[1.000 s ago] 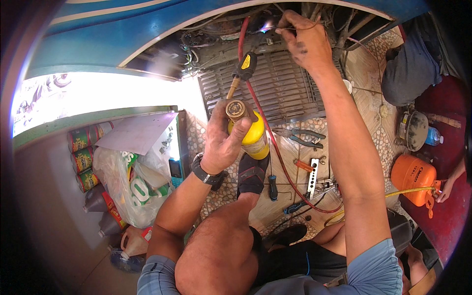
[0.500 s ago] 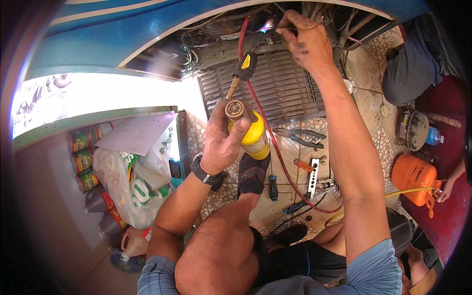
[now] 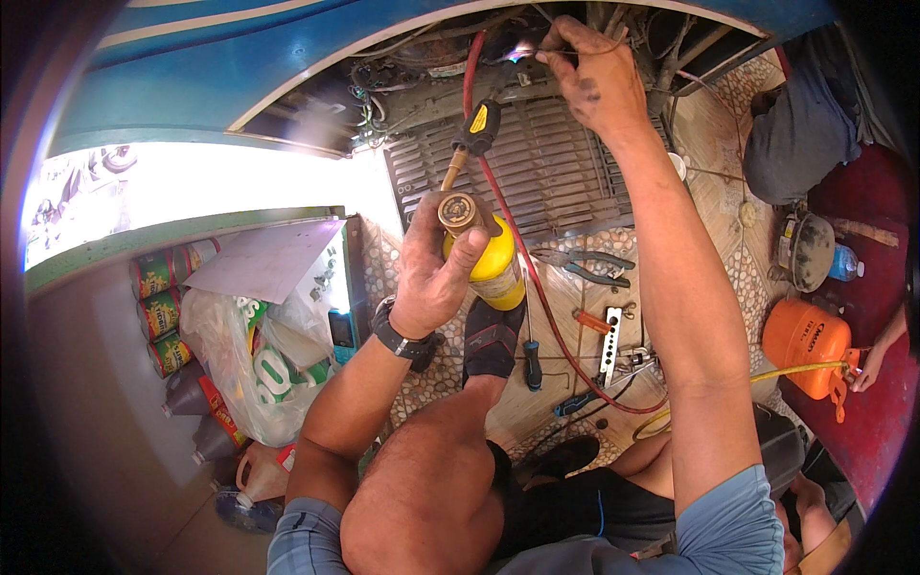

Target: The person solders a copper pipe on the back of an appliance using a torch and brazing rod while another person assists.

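Note:
My left hand (image 3: pixel 431 264) is wrapped round the neck of a yellow gas torch (image 3: pixel 494 257), its cylinder upright on the near side and its black-and-yellow handle (image 3: pixel 481 127) pointing away. A small bluish-white flame (image 3: pixel 520 53) burns at the dark machinery under the blue panel. Close to the right of that flame, my right hand (image 3: pixel 599 81) pinches what looks like a thin rod (image 3: pixel 623 42); its tip is too small to make out. A red hose (image 3: pixel 513 216) runs down past the torch to the floor.
A slatted metal grille (image 3: pixel 537 163) lies beneath the opening. On the floor are pliers (image 3: pixel 585 266), a screwdriver (image 3: pixel 533 364) and a flaring bar (image 3: pixel 610 347). At right stand an orange gas cylinder (image 3: pixel 807 345) and another person's hand (image 3: pixel 870 369); shelved bottles and a plastic bag (image 3: pixel 254 364) are left.
Both hands stay almost in place. The right hand has shifted very slightly up and left, and the flame's shape flickers.

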Tool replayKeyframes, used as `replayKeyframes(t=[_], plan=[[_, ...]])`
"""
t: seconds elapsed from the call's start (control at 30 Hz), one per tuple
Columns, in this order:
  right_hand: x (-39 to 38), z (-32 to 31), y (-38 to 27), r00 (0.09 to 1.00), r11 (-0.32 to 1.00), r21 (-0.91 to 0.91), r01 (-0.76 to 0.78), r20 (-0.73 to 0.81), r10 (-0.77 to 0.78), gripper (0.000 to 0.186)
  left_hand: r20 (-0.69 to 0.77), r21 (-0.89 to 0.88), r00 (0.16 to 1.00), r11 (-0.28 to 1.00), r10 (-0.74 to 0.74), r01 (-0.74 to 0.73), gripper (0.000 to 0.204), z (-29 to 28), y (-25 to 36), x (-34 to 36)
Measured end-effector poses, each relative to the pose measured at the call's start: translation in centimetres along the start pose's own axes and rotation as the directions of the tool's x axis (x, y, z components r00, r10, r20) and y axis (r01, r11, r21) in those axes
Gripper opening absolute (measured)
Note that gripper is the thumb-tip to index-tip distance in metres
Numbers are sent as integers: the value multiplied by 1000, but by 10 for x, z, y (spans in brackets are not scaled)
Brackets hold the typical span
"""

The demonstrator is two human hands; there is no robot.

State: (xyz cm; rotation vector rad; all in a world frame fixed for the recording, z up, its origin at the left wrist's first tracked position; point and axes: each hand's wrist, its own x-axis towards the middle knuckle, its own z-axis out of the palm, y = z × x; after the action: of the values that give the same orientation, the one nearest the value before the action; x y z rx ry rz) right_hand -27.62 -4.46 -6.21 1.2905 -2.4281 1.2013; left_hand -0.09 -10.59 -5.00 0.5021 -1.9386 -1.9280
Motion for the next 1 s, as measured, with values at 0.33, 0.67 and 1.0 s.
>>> replayKeyframes(t=[0.33,0.67,1.0], plan=[[0,-2,-6,996,996,-53,-72,57,75,15,7,-10,1000,1000,3,-3,48,0,1,0],[-8,0,-5,999,998,63,13,-33,-11,14,23,-81,1000,997,14,-12,38,0,0,1],[-18,8,-7,992,987,162,-2,-125,22,15,44,-89,998,995,40,-36,34,-3,-3,1]])
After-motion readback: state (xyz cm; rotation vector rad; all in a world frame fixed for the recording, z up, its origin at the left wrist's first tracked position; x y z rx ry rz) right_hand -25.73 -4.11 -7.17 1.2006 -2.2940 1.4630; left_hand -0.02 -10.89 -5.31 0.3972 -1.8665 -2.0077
